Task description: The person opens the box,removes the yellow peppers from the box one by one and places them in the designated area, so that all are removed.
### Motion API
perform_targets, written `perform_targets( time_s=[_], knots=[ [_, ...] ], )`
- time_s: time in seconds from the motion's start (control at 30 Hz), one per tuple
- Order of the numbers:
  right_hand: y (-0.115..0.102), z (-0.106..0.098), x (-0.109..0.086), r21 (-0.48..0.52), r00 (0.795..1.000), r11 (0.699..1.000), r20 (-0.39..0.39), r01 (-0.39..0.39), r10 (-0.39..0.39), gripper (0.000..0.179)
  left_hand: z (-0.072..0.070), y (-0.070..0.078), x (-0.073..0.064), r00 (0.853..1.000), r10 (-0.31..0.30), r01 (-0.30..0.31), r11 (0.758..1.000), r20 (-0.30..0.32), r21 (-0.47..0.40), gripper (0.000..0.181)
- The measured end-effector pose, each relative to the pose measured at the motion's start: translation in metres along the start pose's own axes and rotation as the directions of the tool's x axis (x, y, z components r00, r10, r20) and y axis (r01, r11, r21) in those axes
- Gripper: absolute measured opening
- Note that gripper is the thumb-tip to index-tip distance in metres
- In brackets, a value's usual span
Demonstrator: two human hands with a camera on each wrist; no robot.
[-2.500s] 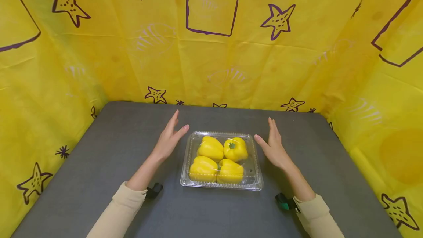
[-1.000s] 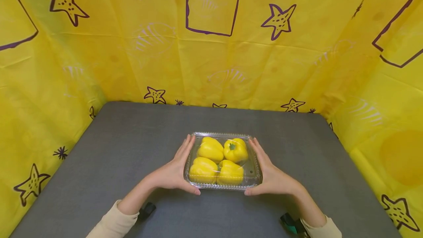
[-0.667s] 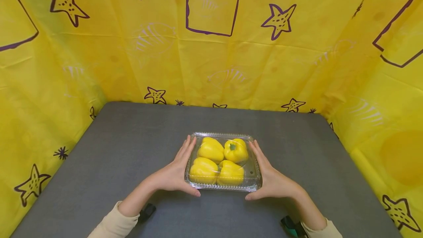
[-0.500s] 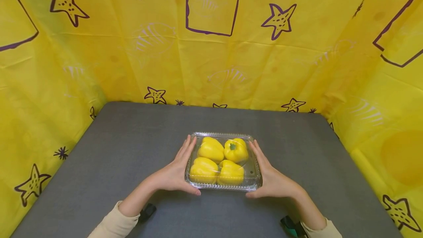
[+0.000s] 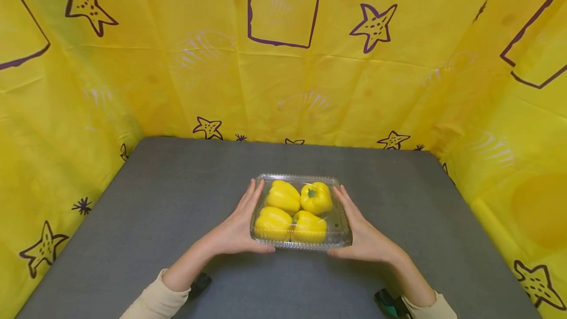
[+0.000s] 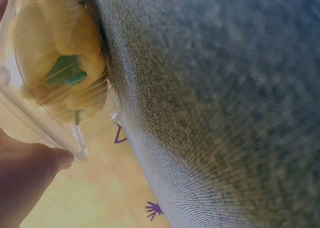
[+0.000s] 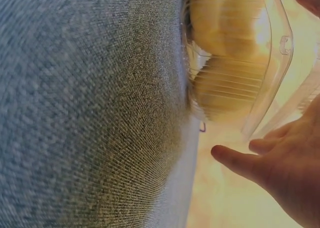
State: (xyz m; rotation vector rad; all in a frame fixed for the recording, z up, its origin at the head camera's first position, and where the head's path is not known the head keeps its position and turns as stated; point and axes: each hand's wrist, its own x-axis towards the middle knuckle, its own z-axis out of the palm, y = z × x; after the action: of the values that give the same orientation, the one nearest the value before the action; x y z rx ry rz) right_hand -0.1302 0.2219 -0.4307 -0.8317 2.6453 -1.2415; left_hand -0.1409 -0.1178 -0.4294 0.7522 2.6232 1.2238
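A clear plastic container [image 5: 298,245] with a ribbed rim encloses several yellow bell peppers [image 5: 284,196], some with green stems. My left hand [image 5: 239,228] grips its left side, fingers along the wall and thumb at the near corner. Opposite, my right hand [image 5: 366,237] holds the right side the same way. In the left wrist view, the thumb [image 6: 42,163] meets the clear rim. The right wrist view shows the container's wall [image 7: 227,87] close over the grey surface, and a second clear edge [image 7: 295,110] apart from the rim, by the fingers.
A grey table [image 5: 186,176] lies under and around the container. Yellow fabric [image 5: 283,78] printed with purple starfish and pale fish encloses its back and sides. Dark wrist-worn devices sit under the left forearm [image 5: 181,265] and right forearm [image 5: 414,282].
From apart at both sides, my hands came in and took hold of the container. In the last half second, the thumbs and the container's near edge have shifted slightly up in the head view.
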Motion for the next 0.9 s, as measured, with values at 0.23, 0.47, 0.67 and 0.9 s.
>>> perform_targets(
  time_s=[0.23, 0.47, 0.67, 0.9],
  knots=[
    [0.000, 0.001, 0.003, -0.001, 0.999, 1.000, -0.034, 0.001, -0.001, 0.125, 0.005, 0.007, 0.001, 0.997, -0.003, 0.006, 0.999, -0.081, 0.044, 0.138],
    [-0.002, 0.002, 0.005, 0.006, 0.999, 1.000, -0.050, -0.020, 0.020, 0.123, 0.014, 0.014, 0.001, 0.982, -0.061, 0.083, 0.990, -0.181, 0.115, 0.135],
    [-0.003, 0.002, 0.006, 0.013, 0.998, 1.000, -0.062, -0.020, 0.020, 0.122, 0.020, 0.019, 0.002, 0.966, -0.099, 0.138, 0.979, -0.239, 0.152, 0.135],
    [0.000, 0.003, 0.006, 0.008, 0.997, 1.000, -0.070, -0.012, 0.013, 0.122, 0.025, 0.023, 0.002, 0.957, -0.069, 0.137, 0.963, -0.283, 0.230, 0.131]
  ],
)
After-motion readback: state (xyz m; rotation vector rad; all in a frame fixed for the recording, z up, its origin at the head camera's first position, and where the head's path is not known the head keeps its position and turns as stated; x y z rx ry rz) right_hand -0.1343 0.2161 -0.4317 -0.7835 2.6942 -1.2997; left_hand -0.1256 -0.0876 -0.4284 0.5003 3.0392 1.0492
